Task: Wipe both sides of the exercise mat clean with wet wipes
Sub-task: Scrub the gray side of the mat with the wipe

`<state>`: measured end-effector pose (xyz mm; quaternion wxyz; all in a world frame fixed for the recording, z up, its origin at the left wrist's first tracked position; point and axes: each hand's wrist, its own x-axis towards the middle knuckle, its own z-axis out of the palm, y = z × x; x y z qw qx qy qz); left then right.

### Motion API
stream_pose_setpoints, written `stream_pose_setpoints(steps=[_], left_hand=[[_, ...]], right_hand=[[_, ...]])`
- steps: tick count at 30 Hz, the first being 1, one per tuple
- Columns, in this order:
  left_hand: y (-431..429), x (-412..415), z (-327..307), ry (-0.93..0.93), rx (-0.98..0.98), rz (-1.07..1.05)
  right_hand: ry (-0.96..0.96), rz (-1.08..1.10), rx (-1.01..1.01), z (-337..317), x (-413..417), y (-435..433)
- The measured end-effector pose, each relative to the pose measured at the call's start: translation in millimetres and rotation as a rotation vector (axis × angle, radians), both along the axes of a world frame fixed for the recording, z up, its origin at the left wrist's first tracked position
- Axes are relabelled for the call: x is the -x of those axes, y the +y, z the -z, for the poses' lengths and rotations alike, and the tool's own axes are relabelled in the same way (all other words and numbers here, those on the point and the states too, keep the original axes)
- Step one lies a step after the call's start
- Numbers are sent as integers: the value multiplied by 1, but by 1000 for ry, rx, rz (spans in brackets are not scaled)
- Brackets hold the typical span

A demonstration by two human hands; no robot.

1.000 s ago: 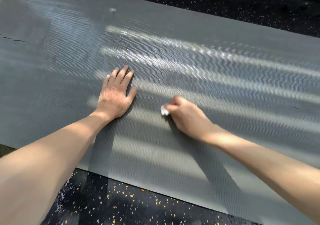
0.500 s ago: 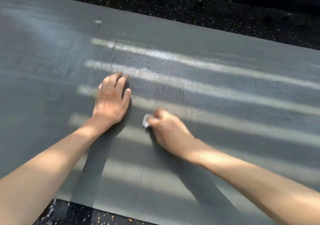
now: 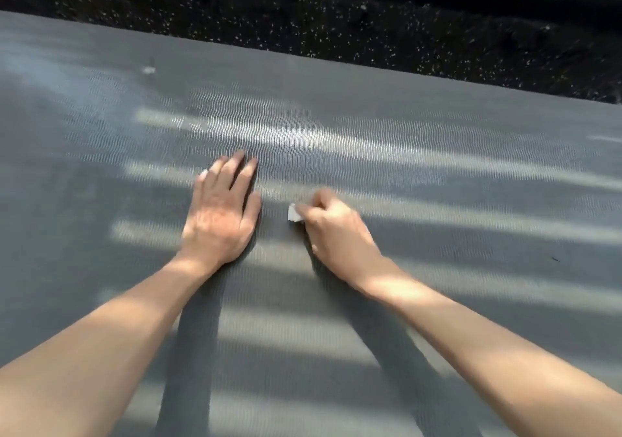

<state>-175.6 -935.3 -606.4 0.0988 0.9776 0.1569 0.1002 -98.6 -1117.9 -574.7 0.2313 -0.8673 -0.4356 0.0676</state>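
At frame centre the left hand (image 3: 220,221) lies flat — fingers straight — on the grey mat (image 3: 437,201); the right hand (image 3: 336,234) pinches a white wipe (image 3: 294,213) beside it.

No readable text, labels or numbers.

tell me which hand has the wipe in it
The right hand: its fingers curl round the small white wet wipe, pressed to the grey mat. The left hand lies flat on the mat, holding nothing.

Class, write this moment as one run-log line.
left hand: flat on exercise mat | right hand: pinches wet wipe on exercise mat | phase: wiping
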Motion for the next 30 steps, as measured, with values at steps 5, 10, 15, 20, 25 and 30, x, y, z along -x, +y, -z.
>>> stream_pose_setpoints(steps=[5,10,15,20,25,30], left_hand=[[-1,-2,-10,87,44,-23],[1,-6,-15,125,70,-38],[4,-9,-16,192,61,-56],[4,-10,-15,204,44,-57],[3,-9,-15,210,37,-67],[4,-10,-15,237,37,-63]], right_hand=[[123,-264,86,-15,28,-2],[59,80,104,-5,-51,24],[204,-387,86,-13,-6,14],[11,-32,3,-4,-84,41],[32,-297,21,-5,-54,38],[-9,45,62,3,-119,56]])
